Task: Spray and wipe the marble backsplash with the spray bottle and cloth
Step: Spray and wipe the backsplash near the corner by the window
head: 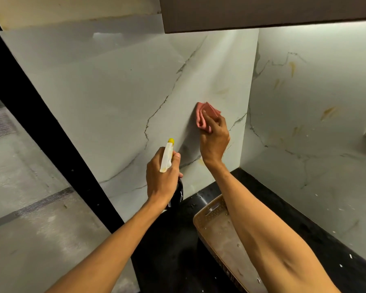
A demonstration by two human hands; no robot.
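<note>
Pink cloth (208, 112), folded, was held in the grip of the right hand (215, 142) and pressed flat to the marble backsplash (114, 92). The left hand (162, 180) gripped the spray bottle (166, 158), nozzle toward that panel, above the black table (283, 208). Wiping judged part done: yellowish marks (329, 112) on the adjoining panel remained uncleaned.

One view only: a wide-angle camera on the person's head, facing forward and down into the corner of the marble backsplash (114, 98). It's in close, with the right hand (215, 140) reaching the wall. Forearms at six o'clock, left hand (163, 178) just below centre. Cabinet underside (262, 13) at twelve, black countertop (266, 199) at four.
</note>
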